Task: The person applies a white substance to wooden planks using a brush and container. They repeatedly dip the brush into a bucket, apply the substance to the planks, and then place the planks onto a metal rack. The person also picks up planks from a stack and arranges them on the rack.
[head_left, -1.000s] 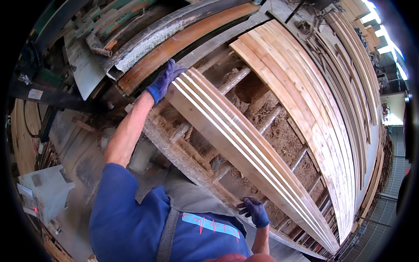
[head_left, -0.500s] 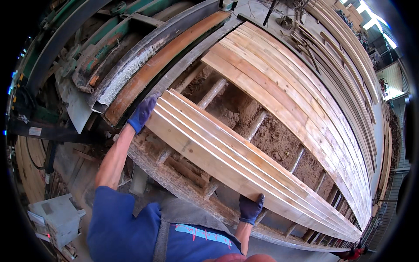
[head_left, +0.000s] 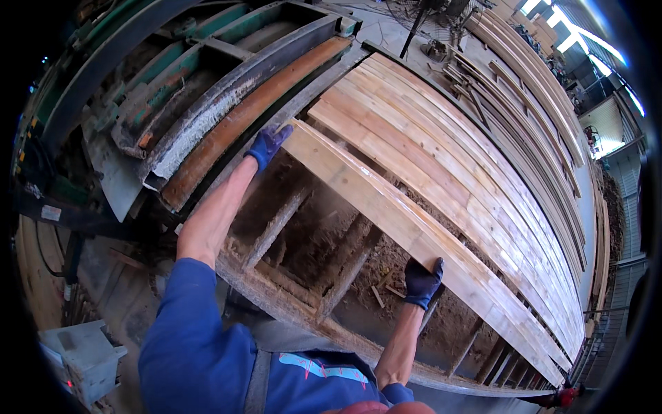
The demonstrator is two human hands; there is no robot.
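Note:
My left hand [head_left: 270,143], in a dark blue work glove, is closed round the near-left end of a bundle of long pale wooden boards [head_left: 386,214]. Farther along, my right hand [head_left: 422,281], gloved too, grips the near edge of the same bundle, its thumb against the broad face. The boards are pressed together lengthwise, with whitish wet streaks on their upper edges. Just beyond lies a wide row of boards [head_left: 448,159] set side by side, shiny on top. A narrow gap partly separates bundle and row. My fingers under the boards are hidden.
Crossbars [head_left: 276,224] of a metal frame span a sawdust-covered pit below the boards. To the left stand a white-crusted steel beam [head_left: 181,148] and a rust-brown beam [head_left: 269,103]. Long loose planks [head_left: 538,152] lie far right. A grey box [head_left: 83,355] stands lower left.
Both hands have pushed the board bundle away from me, towards the row of boards. The gap between them has narrowed, and more crossbars and sawdust show on my side.

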